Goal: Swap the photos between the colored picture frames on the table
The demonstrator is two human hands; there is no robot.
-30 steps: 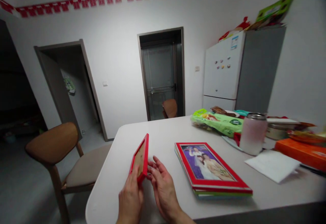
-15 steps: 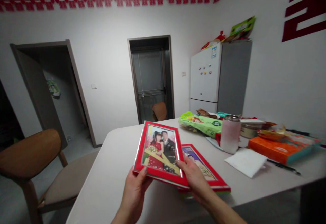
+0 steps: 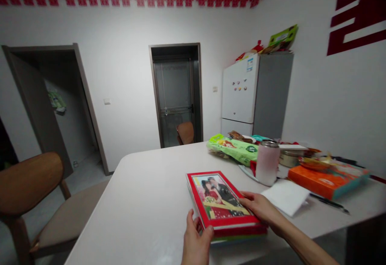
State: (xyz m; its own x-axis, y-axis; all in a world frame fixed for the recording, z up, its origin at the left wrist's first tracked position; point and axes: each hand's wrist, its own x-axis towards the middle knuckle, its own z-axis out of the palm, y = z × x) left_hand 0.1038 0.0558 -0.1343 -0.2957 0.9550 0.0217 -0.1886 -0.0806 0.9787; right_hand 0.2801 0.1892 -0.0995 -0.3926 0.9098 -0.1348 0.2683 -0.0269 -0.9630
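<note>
A red picture frame (image 3: 201, 208) with a photo of a couple lies flat on top of a stack. Beneath it, red and green edges of the stack (image 3: 241, 233) show along the near side. My left hand (image 3: 196, 239) is at the frame's near left corner, thumb against the edge and fingers apart. Over the right side of the frame, my right hand (image 3: 259, 208) grips its edge, with fingers on the top face. The underside of the right hand's grip is hidden.
A pink bottle (image 3: 267, 164), a green snack bag (image 3: 235, 149) and an orange box (image 3: 319, 178) stand to the right on the white table (image 3: 144, 200). White paper (image 3: 286, 196) and a black pen (image 3: 330, 203) lie nearby. A wooden chair (image 3: 33, 184) is at left.
The red frame, held raised in both hands before, has come down and right onto the stack. My left hand's fingers have loosened from it; the view has shifted slightly.
</note>
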